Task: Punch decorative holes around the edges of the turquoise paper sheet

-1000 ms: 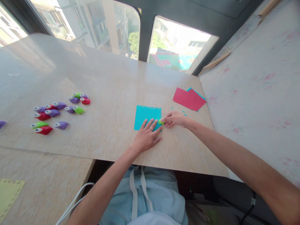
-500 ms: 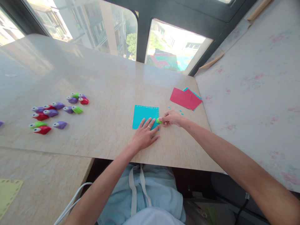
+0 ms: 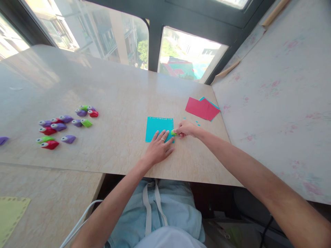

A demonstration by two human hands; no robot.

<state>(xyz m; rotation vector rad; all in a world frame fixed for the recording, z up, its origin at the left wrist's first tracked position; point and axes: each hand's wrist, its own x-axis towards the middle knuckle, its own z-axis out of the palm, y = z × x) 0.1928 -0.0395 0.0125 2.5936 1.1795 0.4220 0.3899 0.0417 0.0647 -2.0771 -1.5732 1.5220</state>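
A blue sheet of paper [image 3: 157, 128] lies on the table, with a row of small punched holes along its far edge and down part of its right edge. My left hand [image 3: 159, 148] rests flat on the near part of the sheet, fingers spread, a ring on one finger. Pinched in my right hand [image 3: 187, 129] is a small green craft punch [image 3: 173, 132], set at the sheet's right edge. My fingers hide part of the punch. Tiny blue paper bits [image 3: 198, 123] lie just beyond my right hand.
Red and blue paper pieces [image 3: 199, 108] overlap near the right wall. Several purple, red and green craft punches [image 3: 59, 127] stand grouped on the left of the table [image 3: 116, 103]. A yellow sheet with a holed edge [image 3: 12, 217] lies at lower left. Windows border the far side.
The view has shifted slightly, bringing more of the purple punch at far left into sight. Both hands keep nearly the same place on the blue sheet, the green punch still at its right edge.
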